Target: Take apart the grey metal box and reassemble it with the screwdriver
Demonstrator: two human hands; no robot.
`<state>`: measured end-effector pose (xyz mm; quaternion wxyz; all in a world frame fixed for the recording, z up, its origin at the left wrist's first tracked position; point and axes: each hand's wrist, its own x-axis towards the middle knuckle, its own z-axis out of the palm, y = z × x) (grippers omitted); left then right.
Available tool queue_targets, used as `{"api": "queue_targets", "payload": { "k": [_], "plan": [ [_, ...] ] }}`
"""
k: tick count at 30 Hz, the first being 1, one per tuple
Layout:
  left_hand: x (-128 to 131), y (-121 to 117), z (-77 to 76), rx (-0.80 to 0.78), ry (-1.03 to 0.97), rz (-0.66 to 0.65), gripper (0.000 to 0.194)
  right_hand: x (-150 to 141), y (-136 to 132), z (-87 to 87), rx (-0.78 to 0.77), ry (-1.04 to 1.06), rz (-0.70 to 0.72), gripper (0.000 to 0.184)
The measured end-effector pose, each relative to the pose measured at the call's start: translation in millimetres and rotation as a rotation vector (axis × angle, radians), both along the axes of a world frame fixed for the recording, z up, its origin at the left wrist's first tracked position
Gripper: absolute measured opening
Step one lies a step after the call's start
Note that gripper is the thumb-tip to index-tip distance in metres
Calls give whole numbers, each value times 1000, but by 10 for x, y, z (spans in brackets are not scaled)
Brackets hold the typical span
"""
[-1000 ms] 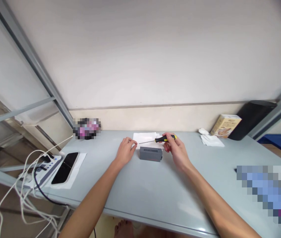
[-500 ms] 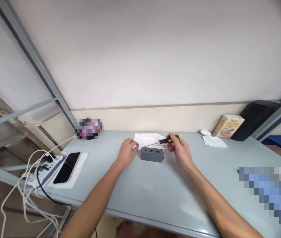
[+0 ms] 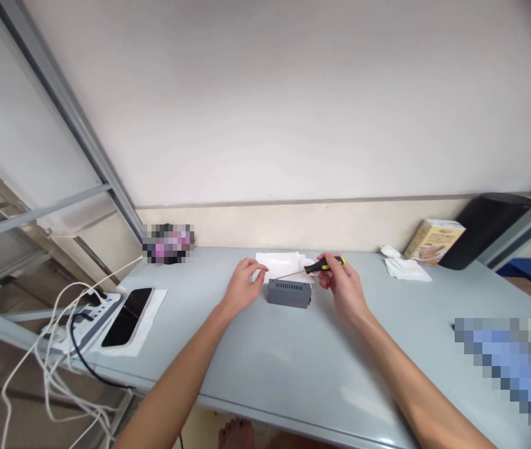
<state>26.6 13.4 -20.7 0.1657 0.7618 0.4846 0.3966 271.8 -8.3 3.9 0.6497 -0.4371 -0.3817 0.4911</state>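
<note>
A dark grey slotted metal box point(image 3: 289, 295) lies on the desk between my hands, its row of slots on top. My right hand point(image 3: 341, 280) is closed round the black and yellow handle of a screwdriver point(image 3: 314, 269). The shaft points left, its tip by the box's top left corner; whether it touches cannot be made out. My left hand point(image 3: 246, 284) is at the box's left end, thumb and forefinger slightly apart near the tip, nothing visible in it. White paper point(image 3: 274, 263) lies just behind the box.
On the left of the grey desk point(image 3: 265, 368) are a phone point(image 3: 127, 317) on white paper and a power strip point(image 3: 88, 324) with tangled cables. Crumpled tissue point(image 3: 408, 270), a yellow carton point(image 3: 435, 242) and a black cylinder point(image 3: 485, 231) stand at the back right. Blurred items lie at both sides.
My left thumb and forefinger have lifted slightly and moved right, with the forefinger straighter. The screwdriver stays in my right hand, in nearly the same place over the box.
</note>
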Motion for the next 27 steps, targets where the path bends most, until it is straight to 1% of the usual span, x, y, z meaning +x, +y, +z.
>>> {"api": "queue_targets", "payload": {
  "k": [2, 4, 6, 8, 11, 14, 18, 20, 22, 24, 25, 27],
  "plan": [
    [49, -59, 104, -66, -143, -69, 23, 1, 1, 11, 2, 23, -6, 49],
    [84, -113, 192, -161, -223, -150, 30, 4, 1, 22, -1, 40, -17, 50],
    [100, -151, 244, -249, -266, -209, 33, 8, 1, 30, -1, 49, -24, 51],
    [99, -166, 260, -286, -271, -233, 31, 11, -1, 30, -1, 50, -24, 51],
    [89, -155, 237, -276, -249, -227, 25, 13, -1, 21, -3, 44, -20, 49],
    [93, -132, 199, -257, -246, -208, 23, 13, 1, 12, 1, 43, -17, 49],
    [108, -96, 151, -222, -246, -155, 23, 17, 5, 23, 16, 33, -25, 48],
    [94, -68, 124, -187, -210, -62, 20, 18, 3, 42, 21, 23, -34, 48],
    [55, -34, 89, -141, -87, 83, 17, 13, -4, 67, 19, 18, -39, 48],
    [0, 1, 48, -103, 105, 201, 17, 4, -14, 88, 12, 20, -39, 49],
    [-27, 17, 26, -96, 196, 226, 18, -1, -19, 94, 9, 19, -38, 50],
    [-71, 42, -17, -111, 331, 226, 20, -9, -25, 96, 2, 17, -35, 50]
  ]
}}
